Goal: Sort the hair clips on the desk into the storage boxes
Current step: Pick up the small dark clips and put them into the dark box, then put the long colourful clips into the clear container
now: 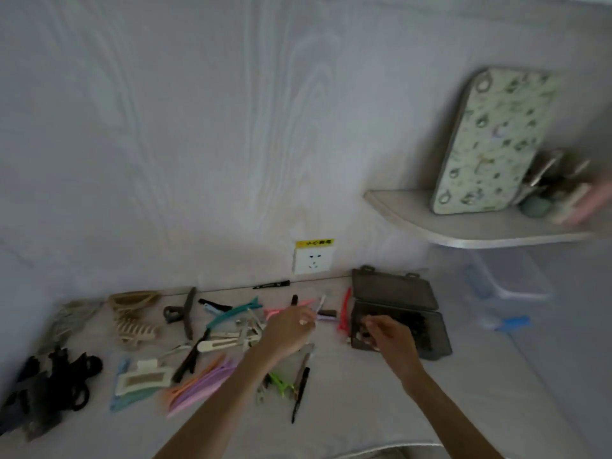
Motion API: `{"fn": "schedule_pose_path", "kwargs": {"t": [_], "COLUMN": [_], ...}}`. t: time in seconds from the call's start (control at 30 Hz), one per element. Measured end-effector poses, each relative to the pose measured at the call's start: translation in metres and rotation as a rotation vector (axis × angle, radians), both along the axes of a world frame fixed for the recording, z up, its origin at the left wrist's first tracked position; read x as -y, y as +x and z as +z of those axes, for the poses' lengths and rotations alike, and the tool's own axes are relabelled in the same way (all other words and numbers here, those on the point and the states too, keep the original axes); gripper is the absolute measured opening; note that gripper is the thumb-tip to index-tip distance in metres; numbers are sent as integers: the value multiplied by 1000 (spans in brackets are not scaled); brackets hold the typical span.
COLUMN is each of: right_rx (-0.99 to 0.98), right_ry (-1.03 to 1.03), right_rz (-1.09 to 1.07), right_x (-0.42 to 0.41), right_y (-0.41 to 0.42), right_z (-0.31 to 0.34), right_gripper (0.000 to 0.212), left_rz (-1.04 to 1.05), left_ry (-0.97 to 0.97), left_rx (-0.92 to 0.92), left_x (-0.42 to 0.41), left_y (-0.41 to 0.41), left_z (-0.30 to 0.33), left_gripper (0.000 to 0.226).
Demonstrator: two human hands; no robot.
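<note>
Best to drop small clips low into the open dark storage box (397,313), then release. The right hand (390,332) hovers over its near compartment, grip pinched (on what, I cannot tell). The left hand (288,329) reaches, fingers curled, among scattered hair clips (231,314) on the desk (347,402).

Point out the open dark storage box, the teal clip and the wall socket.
Dark storage box (394,289), head view: on its raised lid.
Teal clip (231,313), head view: middle of its long body.
Wall socket (313,261), head view: centre of its white faceplate.
</note>
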State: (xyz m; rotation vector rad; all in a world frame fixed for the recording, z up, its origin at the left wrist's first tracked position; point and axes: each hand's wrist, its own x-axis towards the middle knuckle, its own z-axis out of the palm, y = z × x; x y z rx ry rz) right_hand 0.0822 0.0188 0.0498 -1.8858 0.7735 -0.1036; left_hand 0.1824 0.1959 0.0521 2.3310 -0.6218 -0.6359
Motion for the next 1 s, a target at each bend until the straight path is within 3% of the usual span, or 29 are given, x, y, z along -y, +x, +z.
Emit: {"fn": "schedule_pose_path", "kwargs": {"t": [0.1,0.27,0.37,0.43,0.53,0.6,0.67,0.73,0.87,1.0], "right_rx": [1,-150,-39,55,102,64,-32,-67,-52,-42], "right_ry": [-101,-130,-185,-30,218,327,373,381,382,392], "right_rz": [-57,71,-46,-256,-546,-596,-541,-505,-495,-473], "right_x": [27,60,88,108,140,155,163,167,168,165], "right_y": [-13,-21,-44,-59,-67,-64,-57,-50,-42,-49], "right_z": [6,9,13,29,58,75,84,86,87,90], "right_gripper": [12,32,19,13,26,42,55,55,36,26], "left_rz": [-141,-152,-226,-259,-190,-127,-130,-140,-38,-56], "left_ry": [34,57,78,84,131,215,312,352,232,218], "left_rx": [-42,-76,-54,28,234,266,175,44,-251,-271], "left_x": [42,76,80,81,81,83,85,86,90,97], "left_y": [-9,-17,-20,-22,-22,-17,-10,-4,1,7], "left_z": [3,-3,-5,-5,-2,-1,-3,-7,-5,1], "left_gripper": [32,35,29,23,10,23,46,53,39,31]}}
